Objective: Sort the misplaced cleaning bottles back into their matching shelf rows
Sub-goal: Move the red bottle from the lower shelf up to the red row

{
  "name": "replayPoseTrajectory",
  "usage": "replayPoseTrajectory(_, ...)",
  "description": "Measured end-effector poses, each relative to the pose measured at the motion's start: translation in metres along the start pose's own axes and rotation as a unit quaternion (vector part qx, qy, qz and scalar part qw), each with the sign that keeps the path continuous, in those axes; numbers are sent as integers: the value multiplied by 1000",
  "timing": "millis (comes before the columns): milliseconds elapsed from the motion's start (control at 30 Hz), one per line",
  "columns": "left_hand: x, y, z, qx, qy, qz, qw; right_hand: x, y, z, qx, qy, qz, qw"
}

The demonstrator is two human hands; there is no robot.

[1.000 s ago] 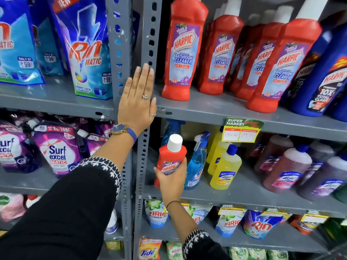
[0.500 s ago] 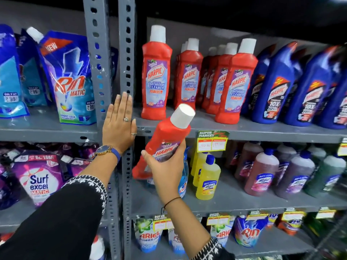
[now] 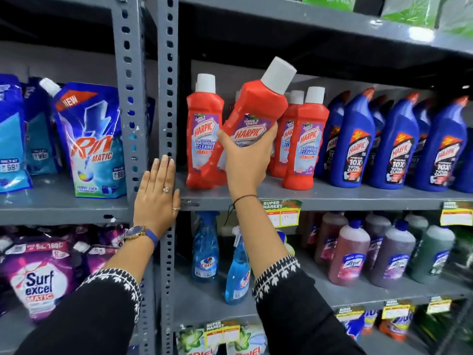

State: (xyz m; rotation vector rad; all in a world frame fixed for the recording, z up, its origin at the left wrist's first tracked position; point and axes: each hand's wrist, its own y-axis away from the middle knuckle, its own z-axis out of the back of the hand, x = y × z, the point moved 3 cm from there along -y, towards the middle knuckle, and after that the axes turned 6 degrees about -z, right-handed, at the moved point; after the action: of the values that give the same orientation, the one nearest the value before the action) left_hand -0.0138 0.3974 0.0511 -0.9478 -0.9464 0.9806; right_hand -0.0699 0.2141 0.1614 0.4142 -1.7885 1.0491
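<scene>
My right hand (image 3: pixel 247 162) grips a red Harpic bathroom cleaner bottle (image 3: pixel 258 108) with a white cap, tilted to the right, its base low over the upper shelf (image 3: pixel 332 197). It hangs in front of the row of matching red Harpic bottles (image 3: pixel 304 139), between the leftmost one (image 3: pixel 202 131) and the others. My left hand (image 3: pixel 156 198) lies flat with fingers together against the grey shelf upright (image 3: pixel 167 98), holding nothing.
Blue Harpic bottles (image 3: pixel 394 144) fill the right of the same shelf. Below stand blue Colin spray bottles (image 3: pixel 204 249) and Lizol bottles (image 3: pixel 350 254). Rin pouches (image 3: pixel 92 142) and Surf Excel pouches (image 3: pixel 38 283) occupy the left bay. Price tags (image 3: pixel 281 211) hang on shelf edges.
My right hand has lifted the red bottle from the lower shelf up to the row of red Harpic bottles. The left hand stays on the upright. The view has tilted up.
</scene>
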Motion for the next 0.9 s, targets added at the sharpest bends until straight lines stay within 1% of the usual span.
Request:
replayPoseTrajectory(200, 1, 0, 0, -9, 7, -1, 1000, 3, -48, -8, -28, 118, 28, 992)
replayPoseTrajectory(400, 1, 2, -2, -12, 0, -7, 1000, -26, -64, -25, -43, 195, 20, 980)
replayPoseTrajectory(500, 1, 2, -2, -12, 1, -7, 1000, -42, -67, -31, -51, 207, 20, 977)
replayPoseTrajectory(733, 1, 3, -3, -12, 2, -7, 1000, -60, -65, -36, -76, 180, 40, 980)
replayPoseTrajectory(800, 1, 3, -4, -11, 0, -7, 1000, -65, -61, -36, -70, 195, 23, 978)
replayPoseTrajectory(900, 2, 4, -4, -11, -1, -7, 1000, -83, -52, -36, -55, 224, -29, 973)
